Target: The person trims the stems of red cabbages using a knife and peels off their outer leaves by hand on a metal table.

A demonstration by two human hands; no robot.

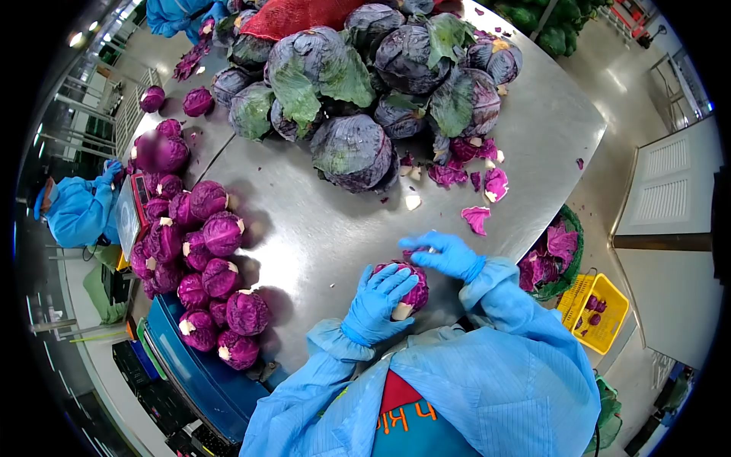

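Observation:
A trimmed red cabbage with a pale cut stem rests at the table edge in front of me. My left hand, in a blue glove, has its fingers closed over the cabbage's left side. Just above the cabbage's upper right is my right hand, also gloved, its fingers curled in and slightly blurred. Something small shows at those fingers, but I cannot make out what it is. Loose purple leaf pieces and white stem bits lie beyond my hands.
Untrimmed cabbages with dark outer leaves are piled at the back, beside a red mesh sack. Trimmed heads lie heaped at left, near a scale. A green basket of leaves and yellow crate stand right. Co-workers stand left.

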